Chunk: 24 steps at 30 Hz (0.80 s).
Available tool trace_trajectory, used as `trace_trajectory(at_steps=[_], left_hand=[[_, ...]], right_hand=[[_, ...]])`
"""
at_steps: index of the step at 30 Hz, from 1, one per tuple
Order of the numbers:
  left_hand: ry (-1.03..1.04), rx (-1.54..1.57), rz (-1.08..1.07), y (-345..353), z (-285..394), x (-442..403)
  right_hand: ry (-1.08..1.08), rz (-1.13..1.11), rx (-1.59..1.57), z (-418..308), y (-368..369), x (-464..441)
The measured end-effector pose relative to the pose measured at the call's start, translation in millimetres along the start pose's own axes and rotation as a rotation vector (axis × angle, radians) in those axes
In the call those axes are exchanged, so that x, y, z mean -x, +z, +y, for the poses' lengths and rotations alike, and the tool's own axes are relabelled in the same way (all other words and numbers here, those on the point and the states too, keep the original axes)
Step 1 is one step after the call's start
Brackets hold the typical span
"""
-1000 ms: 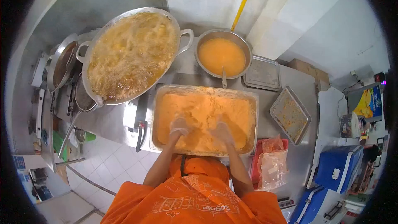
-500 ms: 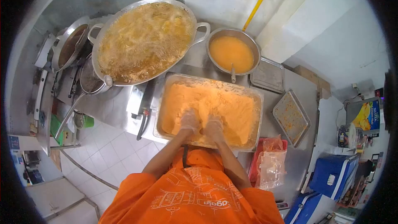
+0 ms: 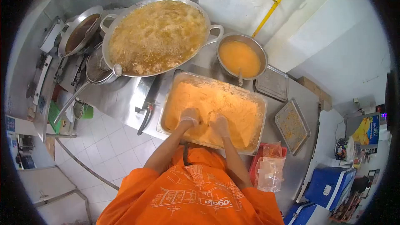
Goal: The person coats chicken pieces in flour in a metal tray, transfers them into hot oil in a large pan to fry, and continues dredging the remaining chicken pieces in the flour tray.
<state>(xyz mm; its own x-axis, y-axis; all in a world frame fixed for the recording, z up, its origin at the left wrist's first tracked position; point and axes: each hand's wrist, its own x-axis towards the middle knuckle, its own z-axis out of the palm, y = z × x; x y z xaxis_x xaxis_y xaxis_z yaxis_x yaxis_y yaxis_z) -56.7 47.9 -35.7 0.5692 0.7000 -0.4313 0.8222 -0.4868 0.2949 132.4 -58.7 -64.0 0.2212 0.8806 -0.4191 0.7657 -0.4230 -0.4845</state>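
My left hand (image 3: 189, 117) and my right hand (image 3: 220, 126), both in clear plastic gloves, work side by side in a large metal tray (image 3: 263, 118). Loose orange breading flour (image 3: 235, 106) fills this tray. My left hand looks rounded, its fingers sunk in the flour. The fingers of my right hand angle down and inward, their tips buried. Whatever lies under or between the hands is hidden by the flour.
A big pan of bubbling oil (image 3: 160, 37) stands behind, left of a bowl of orange liquid (image 3: 237, 58) with a utensil in it. A strainer (image 3: 98, 68) sits at left. Rightward are a crumb-strewn tray (image 3: 293, 126) and a plastic bag (image 3: 270, 173) on a red container.
Both hands stay in the flour, with a slightly wider gap between them. The camera view has shifted a little, so the pan and bowl appear farther right.
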Motion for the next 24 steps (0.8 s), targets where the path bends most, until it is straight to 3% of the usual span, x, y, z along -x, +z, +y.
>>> trace_trajectory(at_steps=[2, 5, 6, 8, 11, 14, 17, 19, 21, 22, 24], left_hand=[[0.05, -0.018, 0.011, 8, -5, -11], [0.019, 0.276, 0.336, 22, -14, 3], [0.116, 0.147, 0.236, 23, -17, 4], [0.305, -0.106, 0.03, 29, -21, 7], [0.091, 0.021, 0.018, 51, -13, -2], [0.177, -0.043, 0.006, 50, -30, -2], [-0.095, 0.203, 0.412, 41, -18, 18], [0.292, 0.076, 0.568, 82, -51, 12], [0.387, 0.041, 0.389, 85, -62, 8], [0.285, 0.071, 0.137, 79, -67, -4], [0.169, 0.105, -0.175, 48, -63, -19]], right_hand=[[0.084, -0.076, -0.042, -39, -44, 17], [0.048, 0.102, -0.111, -37, -41, 26], [0.005, 0.218, -0.109, -25, -23, 26], [-0.187, 0.129, 0.137, -4, 10, 16], [-0.262, 0.133, 0.164, 1, 26, 10], [-0.207, 0.24, -0.025, -6, 17, 19], [-0.142, 0.292, -0.101, -36, -35, 43], [-0.087, 0.283, -0.164, -34, -41, 48], [-0.03, 0.276, -0.28, -12, -31, 40], [-0.124, 0.285, -0.153, -1, -27, 34], [-0.313, 0.305, 0.103, 12, -23, 21]])
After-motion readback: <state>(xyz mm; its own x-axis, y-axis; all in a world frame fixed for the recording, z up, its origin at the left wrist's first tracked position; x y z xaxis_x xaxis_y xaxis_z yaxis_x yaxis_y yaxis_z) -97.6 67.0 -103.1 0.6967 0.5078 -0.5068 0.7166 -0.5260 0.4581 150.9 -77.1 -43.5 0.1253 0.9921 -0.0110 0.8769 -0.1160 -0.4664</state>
